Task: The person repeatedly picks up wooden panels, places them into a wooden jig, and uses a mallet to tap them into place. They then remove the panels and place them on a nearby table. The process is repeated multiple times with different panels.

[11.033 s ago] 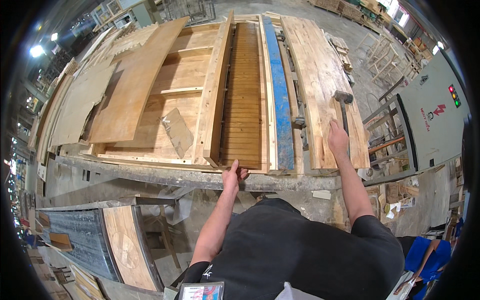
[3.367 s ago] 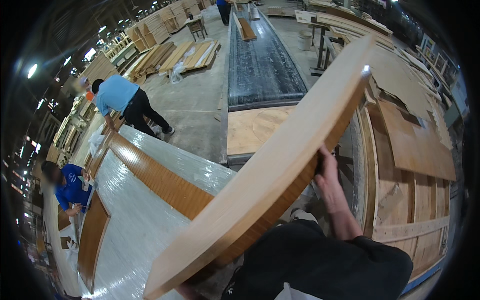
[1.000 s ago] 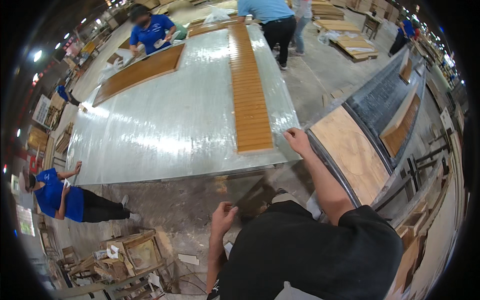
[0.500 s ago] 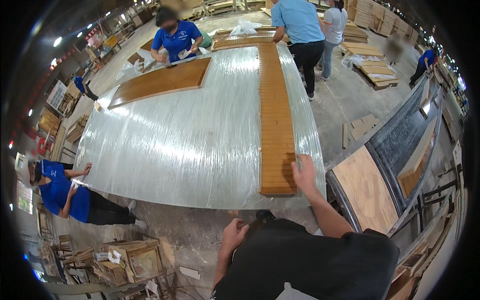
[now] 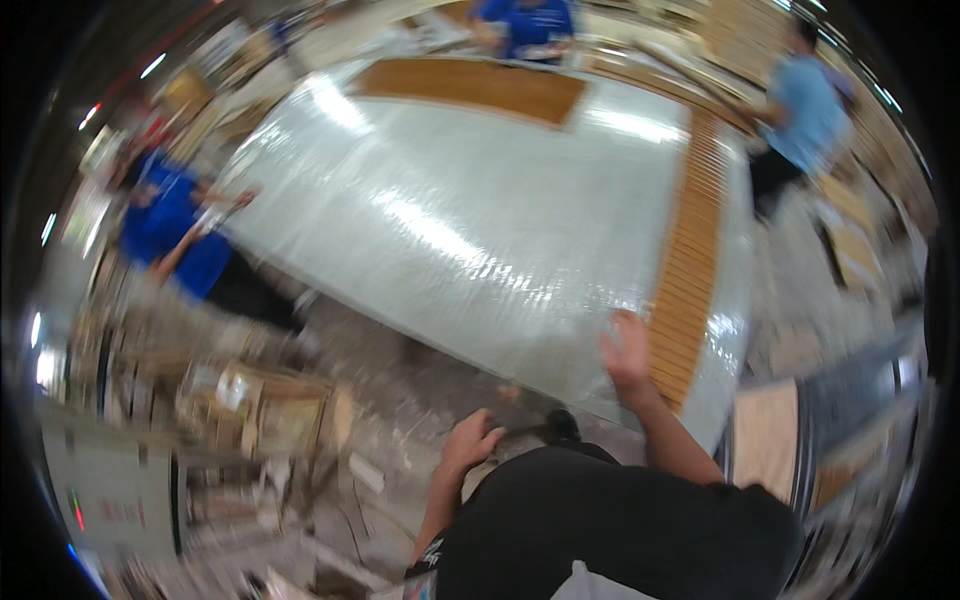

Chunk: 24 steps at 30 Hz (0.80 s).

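A long brown slatted wood panel (image 5: 690,265) lies on the right part of a big table covered in glossy clear film (image 5: 470,210). My right hand (image 5: 627,348) is raised beside the panel's near left edge, its fingers stretched out and nothing in it; blur hides whether it touches. Low in front of my body hangs my left hand (image 5: 470,438), its thumb apart from loosely bent fingers, with nothing visible in it. A plain brown board (image 5: 475,88) rests along the table's far edge.
One co-worker in blue (image 5: 180,225) stands at the table's left edge, another (image 5: 530,28) beyond the far board. A person in light blue (image 5: 805,110) is at the far right. Wood scraps (image 5: 255,410) pile up at lower left; a dark frame with boards (image 5: 835,410) stands to the right.
The view has swung leftward and blurred. My right hand has gone from the slatted panel's near right edge to its left side. My left hand stays low before my body.
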Tool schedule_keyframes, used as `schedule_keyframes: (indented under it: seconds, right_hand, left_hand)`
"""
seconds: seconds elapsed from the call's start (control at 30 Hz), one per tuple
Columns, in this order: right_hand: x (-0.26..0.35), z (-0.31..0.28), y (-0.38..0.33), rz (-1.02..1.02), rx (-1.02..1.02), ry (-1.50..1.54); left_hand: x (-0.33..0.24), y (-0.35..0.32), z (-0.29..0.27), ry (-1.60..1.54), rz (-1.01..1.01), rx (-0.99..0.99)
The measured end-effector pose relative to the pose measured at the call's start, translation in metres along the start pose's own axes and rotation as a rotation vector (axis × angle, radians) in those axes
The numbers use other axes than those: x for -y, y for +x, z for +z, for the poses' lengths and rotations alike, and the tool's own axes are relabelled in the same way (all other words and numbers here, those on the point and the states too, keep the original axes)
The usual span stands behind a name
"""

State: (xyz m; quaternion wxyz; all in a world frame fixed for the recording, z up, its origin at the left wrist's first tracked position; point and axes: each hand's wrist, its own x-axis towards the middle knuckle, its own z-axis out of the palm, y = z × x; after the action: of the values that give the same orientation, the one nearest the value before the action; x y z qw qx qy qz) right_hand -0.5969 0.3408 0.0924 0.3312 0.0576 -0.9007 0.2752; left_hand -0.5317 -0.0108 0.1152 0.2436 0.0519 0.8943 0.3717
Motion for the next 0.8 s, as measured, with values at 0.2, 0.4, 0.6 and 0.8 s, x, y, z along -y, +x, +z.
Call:
schedule_keyframes:
  seconds: [0.2,0.4,0.6,0.8]
  right_hand:
    - [0.051,0.041,-0.022,0.242,0.226,-0.068]
    - [0.090,0.091,-0.010,0.339,0.113,-0.019]
    - [0.132,0.099,0.009,0.872,-0.011,0.468]
    - [0.141,0.111,0.037,1.243,-0.039,0.802]
  left_hand:
    - [0.120,-0.013,-0.075,0.068,0.107,-0.123]
    - [0.205,-0.024,-0.153,0.205,-0.073,-0.192]
    - [0.220,-0.019,-0.203,0.100,-0.006,-0.177]
    - [0.200,0.007,-0.192,0.105,-0.043,-0.056]
